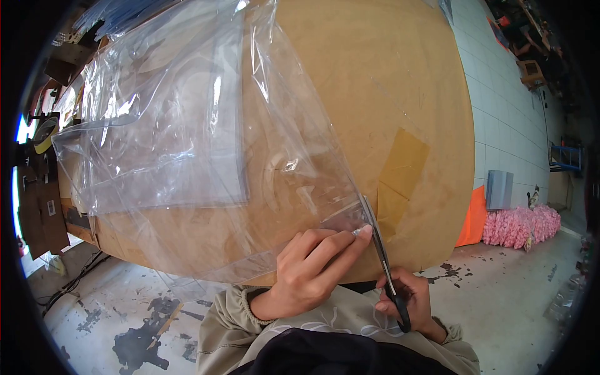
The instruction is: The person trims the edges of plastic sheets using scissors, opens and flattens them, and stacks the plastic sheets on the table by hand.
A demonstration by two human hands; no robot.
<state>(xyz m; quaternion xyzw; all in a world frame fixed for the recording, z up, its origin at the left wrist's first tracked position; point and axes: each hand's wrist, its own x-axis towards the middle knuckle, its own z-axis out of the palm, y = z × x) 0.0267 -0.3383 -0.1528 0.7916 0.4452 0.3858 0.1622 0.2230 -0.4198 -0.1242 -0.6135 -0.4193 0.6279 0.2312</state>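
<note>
A large clear plastic sheet [287, 144] lies across the brown table, its right edge running diagonally down to my hands. My left hand [315, 269] pinches this sheet near its lower right corner, with fingertips close beside the blades. Black-handled scissors [382, 253] are in my right hand [409, 300], fingers wrapped round the handles. The blades point up and away from me along the edge of the sheet. Whether they are parted cannot be made out. Under the clear sheet on the left rests a stack of flat transparent plastic [206, 125].
Brown tape [400, 175] is stuck on the table surface [387, 62]. A roll of tape [45, 134] and cardboard boxes [47, 212] stand at the left. Beyond the right edge are an orange sheet [473, 219] and a pink bundle [522, 226] on the floor.
</note>
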